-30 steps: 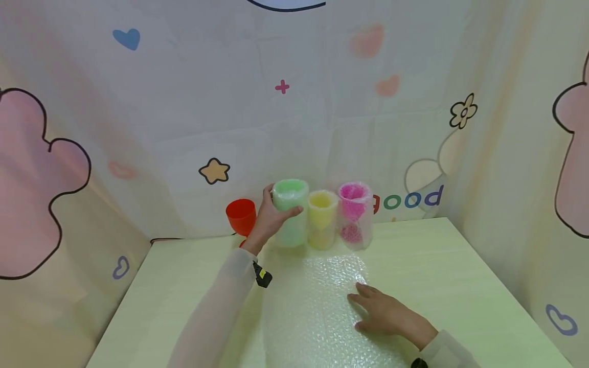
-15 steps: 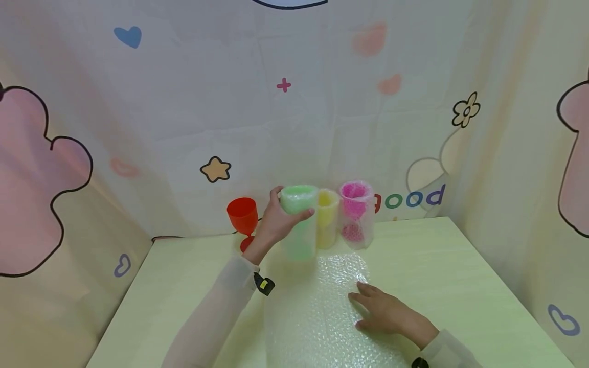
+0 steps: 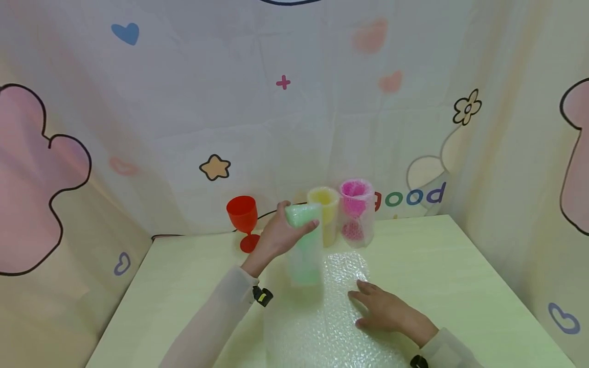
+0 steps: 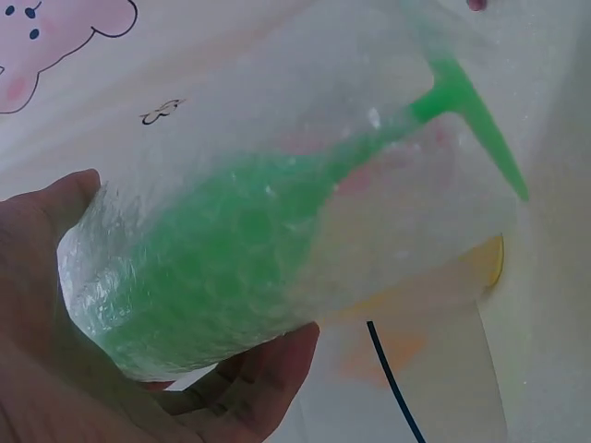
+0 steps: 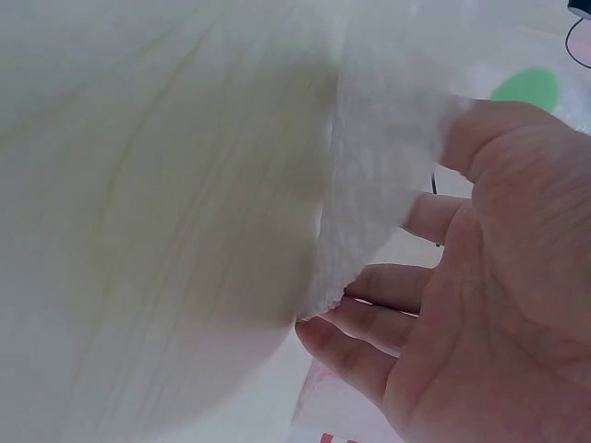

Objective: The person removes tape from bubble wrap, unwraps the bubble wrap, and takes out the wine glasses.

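My left hand [image 3: 277, 236] grips a green goblet [image 3: 306, 250] rolled in bubble wrap, thumb and fingers curled around its top end. It is held above the table, its top tipped away. In the left wrist view, the green bowl, stem and base [image 4: 476, 125] show through the wrap. A flat sheet of bubble wrap [image 3: 322, 332] lies on the table, partly beneath the goblet. My right hand [image 3: 385, 309] rests on the sheet's right side with fingers spread. Seen in the right wrist view, the fingertips touch the sheet's edge [image 5: 369, 175].
A bare red goblet [image 3: 242, 214] stands at the back, left of my left hand. Wrapped yellow [image 3: 329, 217] and pink [image 3: 356, 209] goblets stand side by side at the back. A printed curtain [image 3: 294, 128] closes off the far side of the pale table [image 3: 437, 276].
My left hand has brought the wrapped green goblet from the back row toward me and slightly right, tipping it. More of the red goblet shows. The right hand stays in place.
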`<state>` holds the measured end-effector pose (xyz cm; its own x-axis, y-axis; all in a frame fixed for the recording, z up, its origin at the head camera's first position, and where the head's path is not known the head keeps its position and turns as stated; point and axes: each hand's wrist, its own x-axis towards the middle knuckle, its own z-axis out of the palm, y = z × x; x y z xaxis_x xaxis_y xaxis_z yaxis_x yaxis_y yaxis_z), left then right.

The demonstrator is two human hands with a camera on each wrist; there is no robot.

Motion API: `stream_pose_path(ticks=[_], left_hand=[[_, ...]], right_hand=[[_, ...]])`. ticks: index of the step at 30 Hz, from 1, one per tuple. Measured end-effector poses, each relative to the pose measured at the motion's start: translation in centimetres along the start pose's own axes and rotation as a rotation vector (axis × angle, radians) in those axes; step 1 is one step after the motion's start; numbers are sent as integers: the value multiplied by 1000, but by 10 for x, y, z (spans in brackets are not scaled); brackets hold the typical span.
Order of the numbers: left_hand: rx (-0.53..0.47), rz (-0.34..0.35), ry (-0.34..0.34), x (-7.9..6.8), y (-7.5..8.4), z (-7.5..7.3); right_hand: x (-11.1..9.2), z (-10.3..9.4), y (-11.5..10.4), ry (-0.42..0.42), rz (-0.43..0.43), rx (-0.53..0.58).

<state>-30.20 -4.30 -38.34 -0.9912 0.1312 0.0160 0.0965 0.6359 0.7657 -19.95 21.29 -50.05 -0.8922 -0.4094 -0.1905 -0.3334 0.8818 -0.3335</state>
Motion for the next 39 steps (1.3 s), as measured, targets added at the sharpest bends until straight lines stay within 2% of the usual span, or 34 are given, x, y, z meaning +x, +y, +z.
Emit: stream_pose_path(ticks=[4,9,16,21,26,28,31,35,39], left_hand=[[20,-38,-82,-6,-5,5],[59,-59,-156,-11,-13,15],[105,-71,-192,-14,-27,27],[90,-62,-204,-16,-33,31],[40,-76,-231,-20,-37,33],[31,-84,-237,-22,-38,34],[45,-84,-236,-23,-38,34],[47,-85,-241,-26,-37,34],[13,-89,-254,-28,-37,35]], right_hand=[[-1,-1,0,21,-23,-13],[0,0,0,8,3,5],[3,-7,0,20,-35,-7],[5,-14,-3,103,-65,-42],[5,-23,-14,276,-80,-79],[4,-28,-21,338,-99,-26],[3,-36,-32,376,-142,134],[3,-43,-45,338,-146,342],[5,-45,-51,278,-132,461]])
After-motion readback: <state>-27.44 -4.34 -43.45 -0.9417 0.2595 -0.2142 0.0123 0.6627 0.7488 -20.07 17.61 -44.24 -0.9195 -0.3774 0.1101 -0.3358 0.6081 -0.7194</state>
